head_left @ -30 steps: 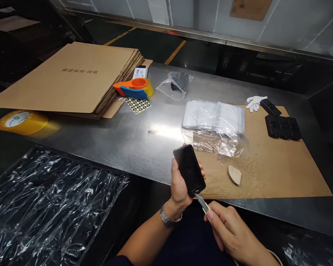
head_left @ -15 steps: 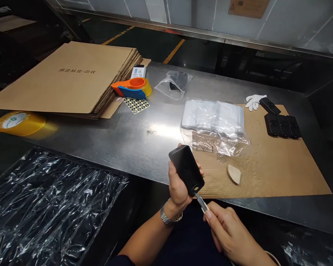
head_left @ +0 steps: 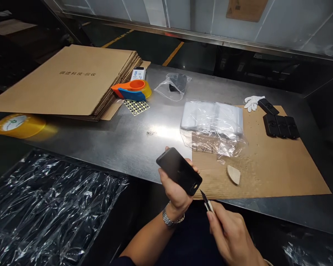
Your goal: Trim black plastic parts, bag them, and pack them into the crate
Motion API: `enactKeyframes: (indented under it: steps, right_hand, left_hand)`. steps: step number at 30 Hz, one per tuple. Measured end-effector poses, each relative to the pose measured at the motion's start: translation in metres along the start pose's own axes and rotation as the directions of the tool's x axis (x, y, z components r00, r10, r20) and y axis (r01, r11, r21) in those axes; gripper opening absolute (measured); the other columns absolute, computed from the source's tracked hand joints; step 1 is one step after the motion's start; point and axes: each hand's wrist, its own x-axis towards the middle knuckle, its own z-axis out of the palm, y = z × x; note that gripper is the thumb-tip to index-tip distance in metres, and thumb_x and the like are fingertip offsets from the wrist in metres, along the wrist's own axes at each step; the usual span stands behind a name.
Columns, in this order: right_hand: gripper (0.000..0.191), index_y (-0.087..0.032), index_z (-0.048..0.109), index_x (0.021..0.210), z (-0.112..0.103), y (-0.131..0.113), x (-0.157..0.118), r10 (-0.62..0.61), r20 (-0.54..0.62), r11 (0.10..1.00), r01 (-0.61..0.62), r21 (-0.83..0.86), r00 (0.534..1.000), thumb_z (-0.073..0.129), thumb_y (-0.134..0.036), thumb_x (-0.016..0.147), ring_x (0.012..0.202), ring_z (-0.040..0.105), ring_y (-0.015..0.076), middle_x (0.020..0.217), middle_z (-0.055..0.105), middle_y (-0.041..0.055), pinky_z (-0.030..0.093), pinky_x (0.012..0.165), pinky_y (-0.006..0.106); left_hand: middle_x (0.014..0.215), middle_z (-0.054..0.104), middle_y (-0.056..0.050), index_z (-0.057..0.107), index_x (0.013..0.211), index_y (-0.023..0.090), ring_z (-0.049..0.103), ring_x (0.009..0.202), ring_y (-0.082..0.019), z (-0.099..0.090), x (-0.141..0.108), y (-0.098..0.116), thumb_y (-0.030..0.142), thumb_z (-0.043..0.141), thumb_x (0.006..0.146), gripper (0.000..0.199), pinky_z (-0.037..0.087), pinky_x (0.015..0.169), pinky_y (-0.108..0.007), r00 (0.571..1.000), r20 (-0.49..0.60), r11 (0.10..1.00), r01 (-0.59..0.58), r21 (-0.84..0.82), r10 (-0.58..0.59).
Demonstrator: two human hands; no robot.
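A black plastic casing (head_left: 179,170) with a small hole near its lower right end rests in my left hand (head_left: 176,190), whose fingers wrap round its edges. My right hand (head_left: 230,225) grips a utility knife (head_left: 207,203), blade out. The blade's tip is just off the casing's holed end, with a small gap between them. On the brown cardboard sheet (head_left: 283,166) ahead lies a beige wedge-shaped block (head_left: 234,174). Behind it is a stack of clear plastic bags (head_left: 212,116).
Several black casings (head_left: 281,125) and a white glove (head_left: 254,102) lie at the right. To the left are stacked cardboard (head_left: 80,81), a tape dispenser (head_left: 131,89), a sticker sheet (head_left: 135,106) and a yellow tape roll (head_left: 19,125). Black plastic film (head_left: 52,210) covers the lower left.
The casing has turned flatter and shifted left in my left hand. The knife blade has come away from the holed end, and my right hand has moved slightly right.
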Motion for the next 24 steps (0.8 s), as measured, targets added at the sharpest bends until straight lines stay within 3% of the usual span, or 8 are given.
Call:
enactKeyframes:
  steps: [2, 5, 9, 17, 24]
  right_hand:
    - [0.026, -0.003, 0.052, 0.11, 0.003, -0.001, 0.0, -0.238, -0.122, 0.943, 0.199, -0.267, 0.964, 0.041, -0.01, 0.088, 0.05, 0.052, 0.0113, 0.061, 0.059, 0.0042, 0.039, 0.049, 0.023]
    - [0.031, 0.005, 0.052, 0.113, 0.008, -0.004, 0.002, -0.381, -0.116, 0.812, 0.273, -0.516, 0.917, 0.044, -0.006, 0.086, 0.047, 0.048, 0.0111, 0.055, 0.055, 0.0033, 0.037, 0.047, 0.024]
    - [0.032, 0.007, 0.056, 0.11, 0.011, -0.005, 0.002, -0.399, -0.093, 0.741, 0.261, -0.618, 0.912, 0.042, -0.004, 0.084, 0.046, 0.045, 0.0113, 0.052, 0.05, 0.0021, 0.032, 0.044, 0.026]
    - [0.032, 0.005, 0.061, 0.105, 0.012, -0.006, 0.001, -0.422, -0.088, 0.704, 0.265, -0.659, 0.903, 0.042, -0.002, 0.08, 0.045, 0.042, 0.0108, 0.05, 0.047, 0.0014, 0.028, 0.045, 0.027]
    - [0.03, 0.004, 0.062, 0.103, 0.009, -0.007, 0.002, -0.408, -0.069, 0.664, 0.244, -0.707, 0.91, 0.041, -0.004, 0.084, 0.045, 0.042, 0.0108, 0.049, 0.046, 0.0007, 0.027, 0.044, 0.027]
  left_hand:
    - [0.063, 0.057, 0.0, 0.049, 0.119, 0.033, 0.053, 0.054, -0.015, 0.002, -0.001, 0.0, 0.062, 0.036, 0.078, 0.051, 0.045, 0.051, -0.027, 0.998, -0.011, 0.998, -0.059, -0.012, 0.059]
    - [0.064, 0.058, 0.0, 0.046, 0.121, 0.038, 0.053, 0.054, -0.015, 0.004, -0.003, 0.001, 0.062, 0.036, 0.078, 0.05, 0.045, 0.051, -0.027, 0.989, -0.018, 0.989, -0.145, -0.003, 0.145]
    - [0.063, 0.058, 0.001, 0.048, 0.118, 0.041, 0.053, 0.054, -0.015, 0.004, -0.005, 0.002, 0.064, 0.039, 0.076, 0.049, 0.045, 0.052, -0.027, 0.977, -0.01, 0.977, -0.211, 0.007, 0.211]
    - [0.066, 0.059, 0.001, 0.05, 0.117, 0.043, 0.053, 0.056, -0.016, 0.002, -0.006, 0.002, 0.062, 0.038, 0.078, 0.045, 0.046, 0.053, -0.028, 0.954, 0.037, 0.954, -0.3, 0.022, 0.299]
    - [0.066, 0.058, 0.0, 0.041, 0.126, 0.04, 0.053, 0.056, -0.016, 0.002, -0.008, 0.0, 0.063, 0.034, 0.079, 0.052, 0.046, 0.054, -0.029, 0.959, -0.012, 0.956, -0.283, 0.073, 0.284]
